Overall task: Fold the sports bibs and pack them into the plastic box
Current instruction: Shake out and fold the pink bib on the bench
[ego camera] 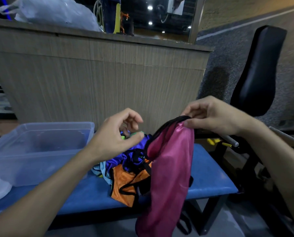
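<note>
pink bib [170, 168] dangling (unfolded), plastic box [40, 147] empty

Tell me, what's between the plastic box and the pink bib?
In the head view, the left hand hovers between the plastic box and the pink bib; below it lies the pile of bibs.

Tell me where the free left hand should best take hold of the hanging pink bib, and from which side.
Probably at the black-trimmed top edge, coming from the left. The right hand already pinches the pink bib by its bunched black trim, so the cloth hangs limp below. The left hand, open beside it, could take the trim next to those fingers and spread the bib for folding.
</note>
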Demonstrator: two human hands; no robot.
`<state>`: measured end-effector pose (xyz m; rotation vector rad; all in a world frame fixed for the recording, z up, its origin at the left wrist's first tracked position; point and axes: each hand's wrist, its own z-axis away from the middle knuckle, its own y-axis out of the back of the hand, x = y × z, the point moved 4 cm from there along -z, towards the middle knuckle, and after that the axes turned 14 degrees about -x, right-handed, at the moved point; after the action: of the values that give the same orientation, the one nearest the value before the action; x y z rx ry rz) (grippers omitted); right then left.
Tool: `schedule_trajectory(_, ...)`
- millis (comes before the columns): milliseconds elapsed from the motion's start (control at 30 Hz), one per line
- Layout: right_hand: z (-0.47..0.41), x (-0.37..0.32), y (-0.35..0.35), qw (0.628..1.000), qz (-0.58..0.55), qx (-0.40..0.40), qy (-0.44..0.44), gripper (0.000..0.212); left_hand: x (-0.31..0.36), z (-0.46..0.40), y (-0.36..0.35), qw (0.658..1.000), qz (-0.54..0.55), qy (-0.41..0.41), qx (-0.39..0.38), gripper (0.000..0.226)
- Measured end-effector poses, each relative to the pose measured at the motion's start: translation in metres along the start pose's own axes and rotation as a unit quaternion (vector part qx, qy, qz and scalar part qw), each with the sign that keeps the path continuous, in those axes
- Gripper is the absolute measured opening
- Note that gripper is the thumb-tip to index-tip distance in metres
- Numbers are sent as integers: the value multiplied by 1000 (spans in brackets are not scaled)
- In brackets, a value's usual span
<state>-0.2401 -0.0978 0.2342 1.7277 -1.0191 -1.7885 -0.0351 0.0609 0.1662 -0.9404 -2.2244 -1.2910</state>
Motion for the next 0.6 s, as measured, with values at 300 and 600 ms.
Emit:
schedule_trajectory(300,-2,-29,20,995,93,-30,-26,9,46,22,-38,974,-151,-165,38,25)
schedule_trajectory(600,-2,-35,20,994,90,-40,-37,9,54,27,-55,904,-366,-216,-40,36)
